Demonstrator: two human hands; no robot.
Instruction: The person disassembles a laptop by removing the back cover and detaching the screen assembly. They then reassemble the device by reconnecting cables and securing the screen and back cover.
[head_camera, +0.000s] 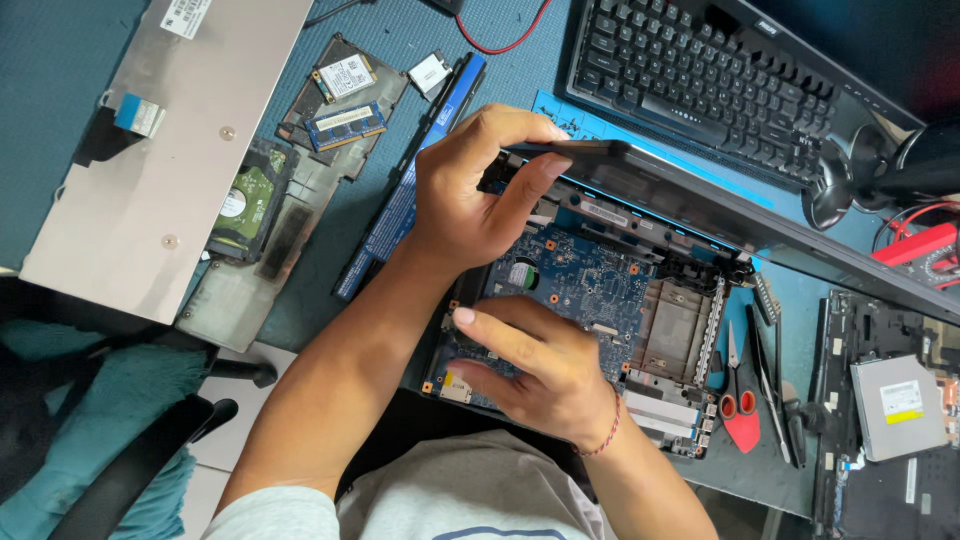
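An opened laptop base lies in front of me with its blue motherboard (590, 280) exposed. The dark hinged panel (680, 195) of the laptop stands tilted above the board's far side. My left hand (470, 190) grips this panel's left corner, thumb underneath and fingers curled over the top edge. My right hand (530, 365), with a thin red cord on the wrist, lies on the near left part of the motherboard. Its forefinger and thumb pinch the board's left edge. A grey metal plate (675, 320) sits on the board to the right of that hand.
A black keyboard (700, 70) lies at the back. A removed silver keyboard (150, 140), a hard drive (245, 200), a memory module (345, 125) and a long blue battery (410, 190) lie left. Red-handled scissors (738, 405), tweezers (770, 370) and an optical drive (900, 405) lie right.
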